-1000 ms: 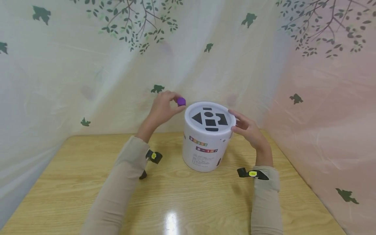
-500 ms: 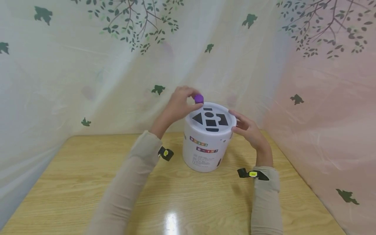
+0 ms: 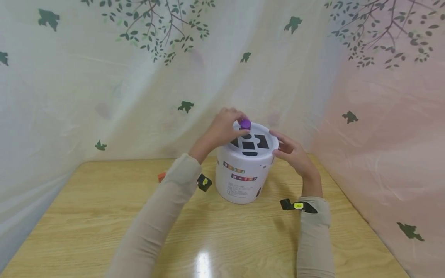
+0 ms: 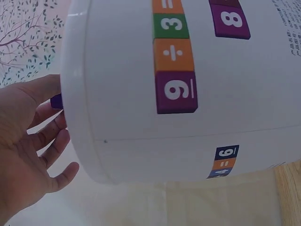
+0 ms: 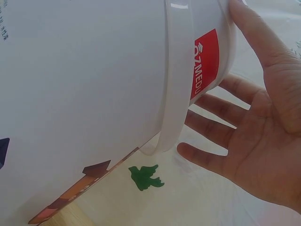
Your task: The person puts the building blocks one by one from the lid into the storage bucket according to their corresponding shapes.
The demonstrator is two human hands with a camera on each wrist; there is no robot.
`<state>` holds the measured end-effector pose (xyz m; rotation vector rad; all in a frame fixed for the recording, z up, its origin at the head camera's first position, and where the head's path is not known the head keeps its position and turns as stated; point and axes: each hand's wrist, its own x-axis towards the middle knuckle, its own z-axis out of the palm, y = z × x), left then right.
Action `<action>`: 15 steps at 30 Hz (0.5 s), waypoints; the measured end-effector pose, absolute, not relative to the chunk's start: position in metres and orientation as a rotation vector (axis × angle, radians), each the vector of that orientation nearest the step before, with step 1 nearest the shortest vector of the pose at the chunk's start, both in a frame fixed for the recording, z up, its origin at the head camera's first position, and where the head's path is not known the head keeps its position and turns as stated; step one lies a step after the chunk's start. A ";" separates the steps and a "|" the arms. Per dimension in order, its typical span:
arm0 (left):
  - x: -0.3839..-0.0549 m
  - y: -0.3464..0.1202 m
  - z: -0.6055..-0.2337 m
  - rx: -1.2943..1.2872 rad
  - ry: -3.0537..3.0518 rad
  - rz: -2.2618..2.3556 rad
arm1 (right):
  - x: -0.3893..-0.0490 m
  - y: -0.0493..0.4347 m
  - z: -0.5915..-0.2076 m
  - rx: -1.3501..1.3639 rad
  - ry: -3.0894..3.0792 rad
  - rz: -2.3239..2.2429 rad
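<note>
My left hand (image 3: pixel 225 129) pinches a small purple block (image 3: pixel 245 124) with a rounded top between thumb and forefinger. It holds the block over the back part of the shape-sorter lid (image 3: pixel 272 143), by the round hole. In the left wrist view the purple block (image 4: pixel 57 101) shows only partly, behind the rim. The white bucket (image 3: pixel 240 181) stands upright on the table, printed with coloured sums. At its right side my right hand (image 3: pixel 293 154) rests thumb and forefinger on the lid's rim. The right wrist view shows its fingers (image 5: pixel 209 120) stretched out beside the rim.
An orange-red block (image 3: pixel 161 177) lies on the wooden table (image 3: pixel 226 239), partly hidden behind the left sleeve. A cloth backdrop (image 3: pixel 139 96) with leaf and bird prints hangs close behind the table and along its right side. The bucket has a white band-like handle (image 5: pixel 176 80).
My left hand has carried the purple block rightward, from beside the bucket to low over the lid. The orange-red block has come into sight behind the sleeve. My right hand stays at the rim.
</note>
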<state>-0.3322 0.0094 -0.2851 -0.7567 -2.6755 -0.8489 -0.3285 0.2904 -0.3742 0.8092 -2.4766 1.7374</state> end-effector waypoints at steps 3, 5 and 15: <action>-0.334 0.012 -0.287 -0.756 -2.700 -0.793 | -0.329 0.290 -0.374 0.818 -2.473 1.745; -0.334 0.014 -0.288 -0.753 -2.712 -0.755 | -0.329 0.291 -0.374 0.818 -2.478 1.743; -0.334 0.016 -0.293 -0.739 -2.730 -0.661 | -0.327 0.290 -0.372 0.810 -2.488 1.742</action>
